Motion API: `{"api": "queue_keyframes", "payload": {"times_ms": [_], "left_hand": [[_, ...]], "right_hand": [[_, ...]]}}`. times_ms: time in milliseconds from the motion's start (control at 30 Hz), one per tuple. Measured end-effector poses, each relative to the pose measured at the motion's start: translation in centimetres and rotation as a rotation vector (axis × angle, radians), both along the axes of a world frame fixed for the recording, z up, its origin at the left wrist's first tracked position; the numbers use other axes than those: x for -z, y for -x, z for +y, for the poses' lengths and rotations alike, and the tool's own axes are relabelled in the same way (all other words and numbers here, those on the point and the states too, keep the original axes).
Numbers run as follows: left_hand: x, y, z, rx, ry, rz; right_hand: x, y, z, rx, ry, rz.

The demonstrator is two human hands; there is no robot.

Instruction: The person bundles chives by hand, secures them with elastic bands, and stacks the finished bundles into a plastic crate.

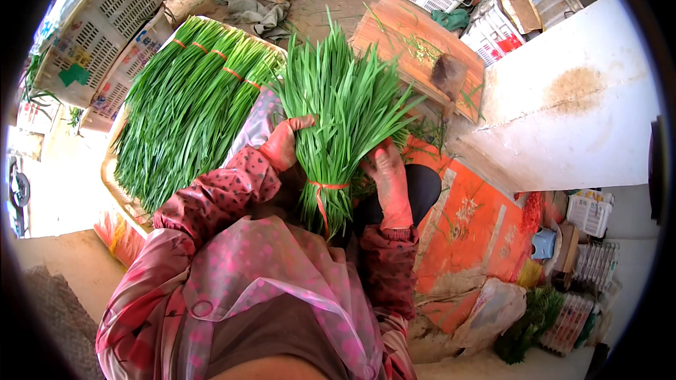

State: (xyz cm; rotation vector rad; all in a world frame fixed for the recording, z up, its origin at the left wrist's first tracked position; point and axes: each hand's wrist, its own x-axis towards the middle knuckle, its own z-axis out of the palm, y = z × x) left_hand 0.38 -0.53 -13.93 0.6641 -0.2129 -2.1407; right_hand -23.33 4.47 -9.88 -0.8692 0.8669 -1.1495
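Note:
In front of my lap stands a thick bundle of garlic chives (338, 112), leaf tips pointing away from me and fanned out. A red tie (328, 186) circles it near its lower end, with a loose tail hanging down. My left hand (283, 145), in a reddish glove, is closed on the bundle's left side with its fingers bent against the leaves. On the right side, my gloved right hand (389, 181) grips the leaves above the tie, some fingertips hidden among them. To the left lie several tied chive bundles (190, 112), side by side in a shallow pale tray (111, 176).
A wooden board (394, 28) with leaf scraps stands beyond the bundle. White plastic crates (113, 21) are stacked at the far left, with more along the back. An orange sheet (465, 239) covers the floor at right, below a white panel (570, 98).

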Motion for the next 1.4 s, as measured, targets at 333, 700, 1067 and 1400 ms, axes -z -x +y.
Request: {"api": "queue_keyframes", "payload": {"times_ms": [333, 700, 1067, 1400], "left_hand": [[-3.7, 2.9, 0.6, -0.134, 0.479, -0.402], [-3.6, 4.0, 1.2, -0.106, 0.467, -0.590], [-3.5, 3.6, 1.1, -0.103, 0.271, -0.413], [-4.6, 5.4, -6.1, -0.153, -0.116, 0.081]], "right_hand": [[1.0, -3.7, 0.3, 0.275, -0.051, 0.099], [1.0, -5.4, -0.4, 0.380, 0.036, 0.449], [3.9, -2.8, -0.1, 0.388, -0.107, 0.139], [4.1, 7.6, 0.1, 0.227, 0.005, 0.241]]}}
